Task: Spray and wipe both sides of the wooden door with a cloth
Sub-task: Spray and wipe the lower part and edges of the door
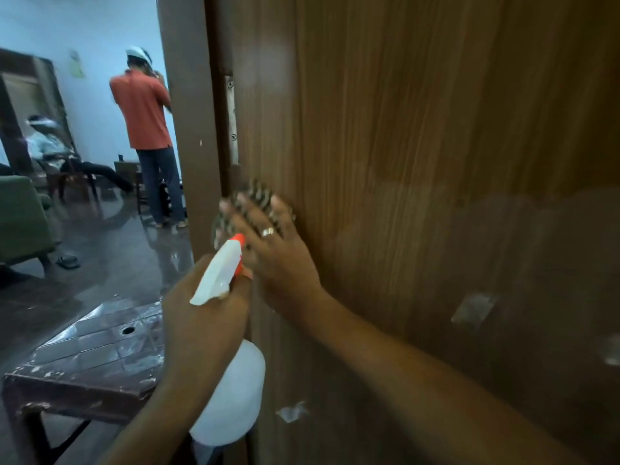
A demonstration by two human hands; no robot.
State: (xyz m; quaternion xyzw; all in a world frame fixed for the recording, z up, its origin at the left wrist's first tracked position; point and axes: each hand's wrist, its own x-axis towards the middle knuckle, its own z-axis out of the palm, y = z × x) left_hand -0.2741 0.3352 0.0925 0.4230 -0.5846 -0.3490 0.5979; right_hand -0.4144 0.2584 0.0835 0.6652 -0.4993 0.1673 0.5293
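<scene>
The wooden door [419, 146] fills the right half of the view, its hinge edge toward the frame. My right hand [278, 253], a ring on one finger, presses a patterned cloth [258, 194] flat against the door just below the metal hinge plate [232, 119]; the fingers are spread and blurred. My left hand [201, 317] grips the neck of a white spray bottle [231, 394] with an orange-tipped nozzle [239, 239], held close to the door's edge. A damp sheen covers the lower part of the door.
The brown door frame [188, 112] stands left of the hinge. A worn dark wooden table [90, 360] sits below left. Beyond the doorway a person in an orange shirt [144, 109] stands, another sits, and a green armchair [23, 219] is at far left. Tape scraps [473, 308] stick to the door.
</scene>
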